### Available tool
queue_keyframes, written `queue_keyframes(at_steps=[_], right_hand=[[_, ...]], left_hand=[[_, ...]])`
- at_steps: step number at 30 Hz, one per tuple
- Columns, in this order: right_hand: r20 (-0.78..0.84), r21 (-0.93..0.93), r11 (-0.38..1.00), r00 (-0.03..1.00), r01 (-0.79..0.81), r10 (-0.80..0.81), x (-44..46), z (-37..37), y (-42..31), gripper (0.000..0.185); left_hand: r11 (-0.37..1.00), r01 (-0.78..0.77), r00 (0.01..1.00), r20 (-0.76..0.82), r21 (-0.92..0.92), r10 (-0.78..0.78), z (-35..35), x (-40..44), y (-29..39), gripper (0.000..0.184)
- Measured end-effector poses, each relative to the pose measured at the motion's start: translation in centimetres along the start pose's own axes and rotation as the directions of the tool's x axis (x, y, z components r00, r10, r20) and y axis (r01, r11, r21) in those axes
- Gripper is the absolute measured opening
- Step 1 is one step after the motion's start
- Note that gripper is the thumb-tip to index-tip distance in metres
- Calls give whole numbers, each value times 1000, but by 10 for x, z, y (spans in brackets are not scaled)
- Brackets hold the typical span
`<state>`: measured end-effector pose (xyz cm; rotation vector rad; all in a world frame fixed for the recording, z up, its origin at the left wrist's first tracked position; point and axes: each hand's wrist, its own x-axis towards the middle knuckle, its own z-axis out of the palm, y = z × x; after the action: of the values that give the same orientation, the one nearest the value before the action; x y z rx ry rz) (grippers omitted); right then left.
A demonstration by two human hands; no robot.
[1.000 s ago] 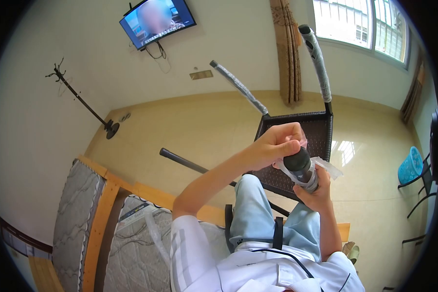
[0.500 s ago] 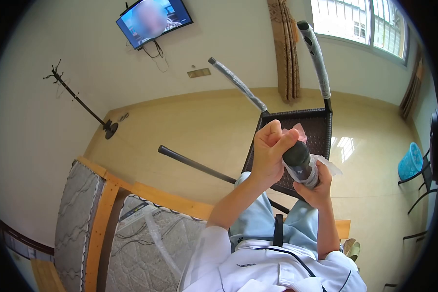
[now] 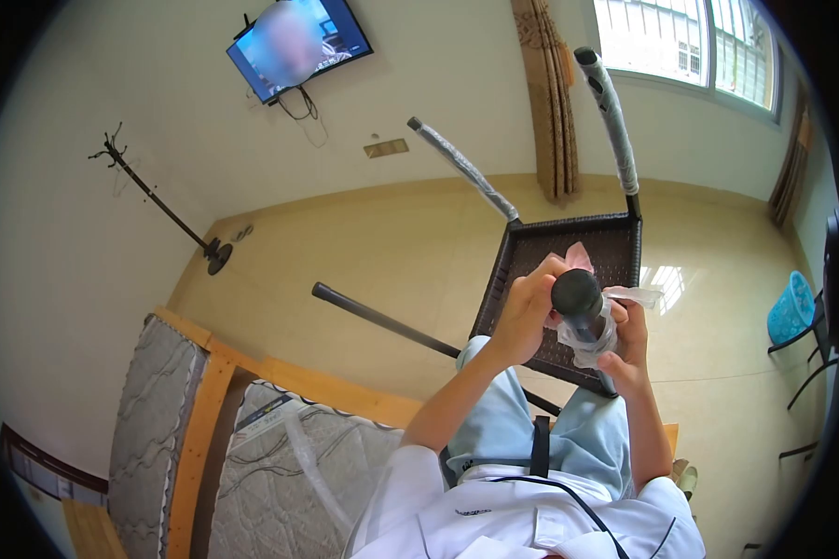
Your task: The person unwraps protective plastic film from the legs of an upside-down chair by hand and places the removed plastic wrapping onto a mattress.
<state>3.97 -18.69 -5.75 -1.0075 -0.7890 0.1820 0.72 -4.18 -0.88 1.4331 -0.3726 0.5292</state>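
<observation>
A dark chair leg (image 3: pixel 576 296) with a rounded black end points up toward me, loosely wrapped in crumpled clear plastic wrap (image 3: pixel 591 341). My left hand (image 3: pixel 529 315) is closed at the leg's left side, its fingertips on the wrap and partly hidden behind the leg end. A pinkish scrap (image 3: pixel 579 255) sticks out above those fingers. My right hand (image 3: pixel 630 347) curls round the wrap from the right, thumb lower down. The leg belongs to an overturned chair with a dark woven seat (image 3: pixel 541 244). Two far legs (image 3: pixel 613 121) are wrapped too; the left leg (image 3: pixel 382 319) is bare.
A wooden bed frame (image 3: pixel 200 433) with patterned mattresses (image 3: pixel 294 461) stands at the lower left. To the right are a blue basket (image 3: pixel 790 307) and dark chairs. A coat stand (image 3: pixel 163 200), a wall television (image 3: pixel 298 47) and curtains (image 3: pixel 552 102) are farther off.
My left hand has come down from a raised fist to beside and behind the leg end. My right hand has shifted slightly right, and the wrap sits lower and more bunched.
</observation>
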Motion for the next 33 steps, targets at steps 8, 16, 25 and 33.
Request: queue_keyframes(at_steps=[8,16,25,33], right_hand=[[-92,-50,998,995,45,-50,5,-8,-4,68],[-133,-394,834,874,386,-468,48,12,-63,75],[264,-500,816,948,290,-175,73,24,-57,42],[135,-628,729,961,271,-241,65,32,-50,28]], left_hand=[[872,-38,964,-213,487,161,20,-12,-6,21],[822,-253,831,-320,510,454,40,-14,-19,24],[834,-363,689,-483,416,541,55,-15,-41,34],[887,-242,900,-432,-393,54,48,-9,-35,21]])
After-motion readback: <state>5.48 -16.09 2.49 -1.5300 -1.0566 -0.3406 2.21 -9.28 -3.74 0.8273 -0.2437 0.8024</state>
